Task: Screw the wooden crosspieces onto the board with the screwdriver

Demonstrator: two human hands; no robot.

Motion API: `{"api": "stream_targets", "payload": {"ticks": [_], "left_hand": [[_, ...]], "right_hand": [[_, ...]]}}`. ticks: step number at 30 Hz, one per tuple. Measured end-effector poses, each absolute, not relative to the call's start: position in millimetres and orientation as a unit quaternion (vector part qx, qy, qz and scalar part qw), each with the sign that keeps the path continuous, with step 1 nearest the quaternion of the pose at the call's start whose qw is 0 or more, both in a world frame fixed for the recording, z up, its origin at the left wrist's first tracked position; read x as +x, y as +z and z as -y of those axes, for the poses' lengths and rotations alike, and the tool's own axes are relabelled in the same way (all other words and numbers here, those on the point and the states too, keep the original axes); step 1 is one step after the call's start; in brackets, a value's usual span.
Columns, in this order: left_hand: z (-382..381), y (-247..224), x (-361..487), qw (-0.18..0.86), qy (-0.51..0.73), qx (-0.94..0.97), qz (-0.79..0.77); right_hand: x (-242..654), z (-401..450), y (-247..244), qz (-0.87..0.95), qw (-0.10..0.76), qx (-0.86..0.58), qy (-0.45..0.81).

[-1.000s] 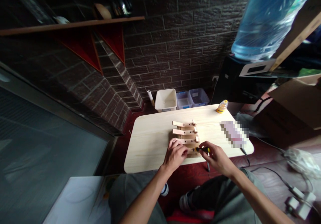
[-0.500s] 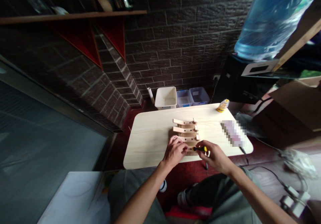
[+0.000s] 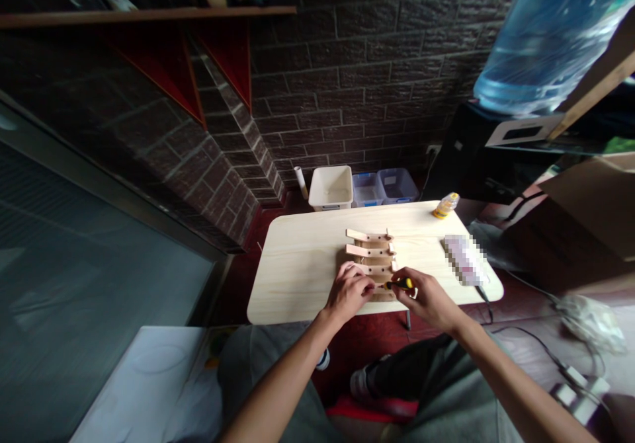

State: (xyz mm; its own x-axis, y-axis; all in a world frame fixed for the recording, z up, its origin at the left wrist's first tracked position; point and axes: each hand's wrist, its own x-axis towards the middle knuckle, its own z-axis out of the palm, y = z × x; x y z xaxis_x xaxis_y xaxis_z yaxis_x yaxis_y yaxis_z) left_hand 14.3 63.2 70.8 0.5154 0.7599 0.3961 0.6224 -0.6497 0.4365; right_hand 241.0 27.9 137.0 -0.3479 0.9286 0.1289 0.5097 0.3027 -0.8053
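A slatted wooden piece (image 3: pixel 370 252), with several curved bars and small dark holes, lies on the pale table (image 3: pixel 297 258). Over its near left end rests my left hand (image 3: pixel 348 292), fingers bent and fingertips pressed together by the nearest bar. What those fingertips hold, if anything, is too small to tell. My right hand (image 3: pixel 421 295) grips a black and yellow screwdriver (image 3: pixel 401 284) lying nearly level. Its tip points left, close to my left fingertips, at the nearest bar. The hands partly cover that bar.
A clear bottle with yellow (image 3: pixel 446 205) stands at the table's back right corner. In front of it lies a blurred-out flat object (image 3: pixel 465 259) with a cable. Bins (image 3: pixel 331 188) sit behind the table, and a large water bottle (image 3: pixel 546 46) is at the upper right.
The view has shifted slightly, moving the table a little up and right. Both hands stay at the nearest bar with the screwdriver; its angle has changed slightly.
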Motion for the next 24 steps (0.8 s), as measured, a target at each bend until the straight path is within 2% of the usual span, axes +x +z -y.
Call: {"api": "stream_targets", "payload": {"ticks": [24], "left_hand": [[-63.2,70.0,13.2,0.114,0.289,0.860,-0.405]], "right_hand": [[223.5,-44.8,147.3,0.803,0.237,-0.426,0.343]]}}
